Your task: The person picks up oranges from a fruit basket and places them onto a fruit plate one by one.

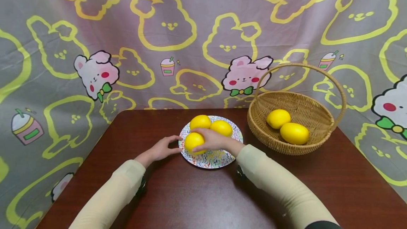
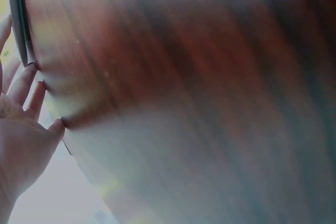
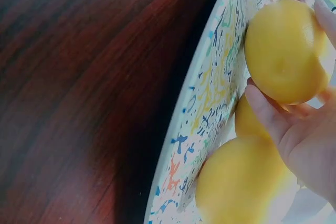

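Right hand (image 1: 213,140) pinches the front lemon (image 1: 193,142); left hand (image 1: 161,148) is spread at the plate's (image 1: 210,162) edge. Fruit appears firm, possibly slippery; grasp around its middle.

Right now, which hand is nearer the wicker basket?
Right. The right hand grips a yellow fruit at the plate, left of the wicker basket; the left hand is farther left, by the plate's left edge.

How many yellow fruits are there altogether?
5. The right hand grips one yellow fruit over the plate; a second and third rest on the plate. A fourth and fifth lie in the basket, whose front wall may hide more.
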Tool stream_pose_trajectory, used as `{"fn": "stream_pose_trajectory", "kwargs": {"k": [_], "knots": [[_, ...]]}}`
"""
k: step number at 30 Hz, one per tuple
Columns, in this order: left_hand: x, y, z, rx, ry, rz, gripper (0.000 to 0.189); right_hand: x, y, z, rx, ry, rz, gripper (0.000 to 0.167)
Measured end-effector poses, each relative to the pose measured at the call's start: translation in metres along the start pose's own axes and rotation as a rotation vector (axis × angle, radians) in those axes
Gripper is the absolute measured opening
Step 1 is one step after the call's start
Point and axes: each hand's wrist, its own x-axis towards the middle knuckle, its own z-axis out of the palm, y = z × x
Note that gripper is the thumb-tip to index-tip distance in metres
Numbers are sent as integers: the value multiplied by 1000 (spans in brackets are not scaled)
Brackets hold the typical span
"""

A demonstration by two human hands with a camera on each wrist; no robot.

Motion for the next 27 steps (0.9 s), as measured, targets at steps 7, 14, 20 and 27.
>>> {"fn": "stream_pose_trajectory", "kwargs": {"k": [7, 14, 20, 27], "knots": [[0, -1, 1, 5, 7, 5, 53, 1, 0, 1, -52, 15, 6, 78], [-1, 2, 0, -4, 5, -18, 52, 0, 0, 1, -99, 41, -13, 76], [-1, 3, 0, 6, 5, -26, 53, -2, -2, 0, -106, 56, -34, 74], [-1, 0, 1, -5, 5, -23, 53, -5, -4, -4, -113, 72, -25, 73]]}}
